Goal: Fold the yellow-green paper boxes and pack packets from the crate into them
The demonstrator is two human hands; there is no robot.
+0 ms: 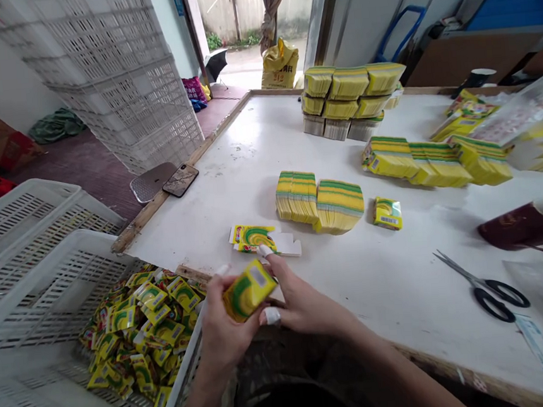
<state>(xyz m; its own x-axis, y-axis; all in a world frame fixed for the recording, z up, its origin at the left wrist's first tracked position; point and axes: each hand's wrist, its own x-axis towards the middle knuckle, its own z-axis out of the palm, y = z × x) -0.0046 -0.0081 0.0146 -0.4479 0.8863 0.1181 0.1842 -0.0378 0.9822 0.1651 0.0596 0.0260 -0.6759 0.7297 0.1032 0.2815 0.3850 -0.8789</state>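
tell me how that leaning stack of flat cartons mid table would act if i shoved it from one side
The stack would probably fan out and slide apart, since its thin flat cartons already lean loose with no band visible. The cartons look like light, glossy card, so they would likely slip easily on the smooth table.

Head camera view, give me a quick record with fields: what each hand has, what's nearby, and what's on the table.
left hand: left hand grips small yellow-green box
right hand: right hand, taped fingertips, touches the same box
flat carton: unfolded flat carton on white table, just beyond the hands
crate: white plastic crate at left, holding a heap of finished boxes
stacks: flat carton stacks mid-table
other: scissors, maroon mug, two phones
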